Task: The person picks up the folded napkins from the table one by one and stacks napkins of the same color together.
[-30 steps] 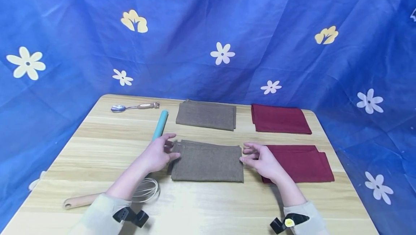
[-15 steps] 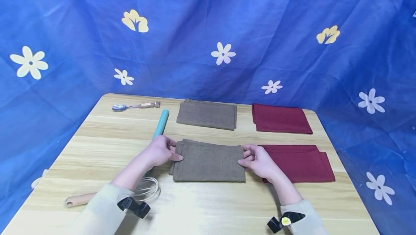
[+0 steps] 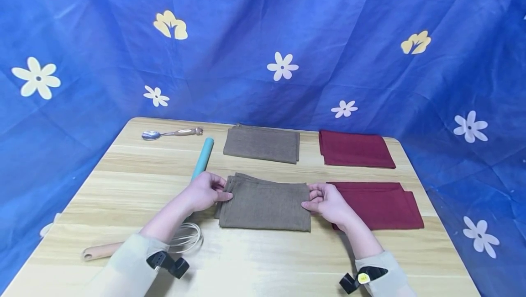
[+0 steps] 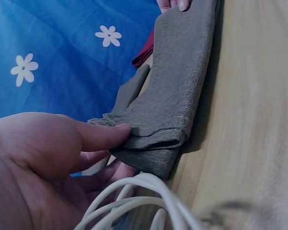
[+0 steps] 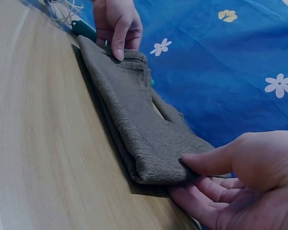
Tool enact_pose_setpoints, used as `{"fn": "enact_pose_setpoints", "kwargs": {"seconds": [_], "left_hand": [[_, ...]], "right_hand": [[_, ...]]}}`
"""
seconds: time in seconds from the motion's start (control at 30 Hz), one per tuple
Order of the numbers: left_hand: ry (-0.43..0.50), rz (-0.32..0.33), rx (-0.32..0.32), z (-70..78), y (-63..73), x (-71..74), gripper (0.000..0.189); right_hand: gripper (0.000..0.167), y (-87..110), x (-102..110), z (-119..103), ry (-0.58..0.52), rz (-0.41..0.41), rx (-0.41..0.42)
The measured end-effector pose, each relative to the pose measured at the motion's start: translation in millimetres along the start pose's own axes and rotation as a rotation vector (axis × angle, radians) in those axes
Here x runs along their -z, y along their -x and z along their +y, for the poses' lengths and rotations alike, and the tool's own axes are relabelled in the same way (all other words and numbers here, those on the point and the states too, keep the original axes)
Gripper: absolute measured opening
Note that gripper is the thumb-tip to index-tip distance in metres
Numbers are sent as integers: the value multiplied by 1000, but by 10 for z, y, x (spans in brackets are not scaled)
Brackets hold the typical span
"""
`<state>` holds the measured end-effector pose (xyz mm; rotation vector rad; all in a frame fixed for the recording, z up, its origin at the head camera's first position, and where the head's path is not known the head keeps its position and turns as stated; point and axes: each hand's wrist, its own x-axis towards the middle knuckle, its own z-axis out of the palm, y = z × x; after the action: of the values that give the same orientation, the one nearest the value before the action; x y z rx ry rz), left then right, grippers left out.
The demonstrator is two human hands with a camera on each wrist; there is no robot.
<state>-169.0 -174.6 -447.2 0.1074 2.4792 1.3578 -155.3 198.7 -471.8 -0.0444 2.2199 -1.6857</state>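
Note:
A folded grey-brown cloth (image 3: pixel 265 205) lies at the middle of the table, its left side slightly raised. My left hand (image 3: pixel 204 193) pinches its left edge, thumb on top and fingers beneath, as the left wrist view shows. At the opposite end my right hand (image 3: pixel 328 203) pinches the right edge the same way; in the right wrist view the thumb (image 5: pixel 209 163) presses on the cloth (image 5: pixel 139 124) with fingers below. Several layers of the fold show at the left end of the cloth (image 4: pixel 168 96).
Behind lies a second folded grey-brown cloth (image 3: pixel 261 145). Two folded dark red cloths (image 3: pixel 355 150) are at the right. A teal rod (image 3: pixel 202 159), a whisk (image 3: pixel 186 238) with a beige handle, and a spoon (image 3: pixel 172 133) lie at the left. A blue curtain (image 3: pixel 230 59) hangs behind the table.
Both hands have closed in on the front grey-brown cloth and now pinch its two ends. The cloth's left part has risen a little from the table.

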Motion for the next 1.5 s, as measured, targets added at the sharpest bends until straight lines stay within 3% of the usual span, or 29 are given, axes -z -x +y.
{"fn": "enact_pose_setpoints", "kwargs": {"seconds": [0.17, 0.3, 0.6, 0.87, 1.17, 1.5], "left_hand": [[67, 3, 6, 4, 20, -11, 29], [104, 14, 23, 2, 33, -18, 28], [101, 49, 49, -21, 50, -15, 35], [115, 86, 8, 0, 65, 5, 38], [185, 95, 14, 69, 60, 10, 38], [154, 125, 10, 167, 0, 80, 42]], "right_hand": [[37, 4, 6, -7, -22, -1, -6], [30, 5, 9, -16, -60, -10, -19], [26, -3, 33, 13, -96, -23, 0], [23, 3, 65, -10, -113, -33, 6], [25, -36, 60, -81, -195, 37, -20], [28, -87, 87, -212, -174, 57, 3]]}}
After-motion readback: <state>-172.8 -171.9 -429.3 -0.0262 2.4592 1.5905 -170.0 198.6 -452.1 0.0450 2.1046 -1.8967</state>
